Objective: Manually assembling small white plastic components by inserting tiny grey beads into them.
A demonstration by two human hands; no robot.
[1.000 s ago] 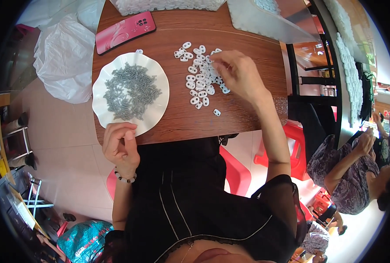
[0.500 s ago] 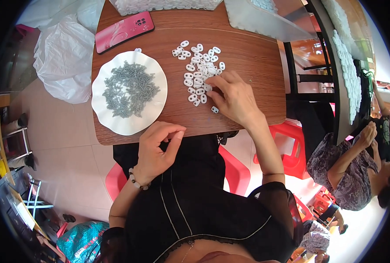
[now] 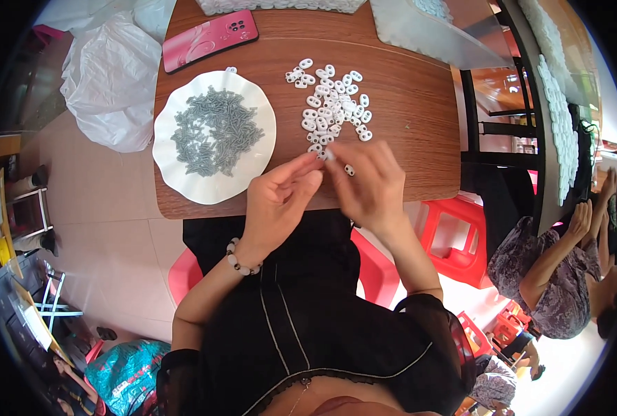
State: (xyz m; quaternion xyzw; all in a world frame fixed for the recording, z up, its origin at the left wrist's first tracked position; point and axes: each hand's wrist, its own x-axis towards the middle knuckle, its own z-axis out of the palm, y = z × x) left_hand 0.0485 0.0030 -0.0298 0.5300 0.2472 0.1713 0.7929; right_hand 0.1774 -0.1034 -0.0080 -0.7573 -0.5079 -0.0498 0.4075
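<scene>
Above the table's near edge my two hands are close together. My right hand (image 3: 372,182) pinches a small white plastic piece (image 3: 330,154) between thumb and fingertips. Close to that piece are the fingertips of my left hand (image 3: 278,202), drawn together; whatever they hold is too small to make out. Just beyond the hands lies a loose pile of white oval two-hole pieces (image 3: 336,104). One single two-hole piece (image 3: 350,170) lies beside my right fingers. To the left, a white scalloped plate (image 3: 170,177) bears many short thin grey rod-like pieces (image 3: 215,132).
A pink phone (image 3: 210,40) lies behind the plate on the brown wooden table (image 3: 419,118). Translucent containers (image 3: 440,43) stand at the far edge. A white plastic bag (image 3: 107,83) is at left. Red stools (image 3: 461,239) and another person (image 3: 558,277) are at right.
My right hand has come away from the pile toward me with a white piece. My left hand has moved up and right to meet it. The view has shifted slightly.
</scene>
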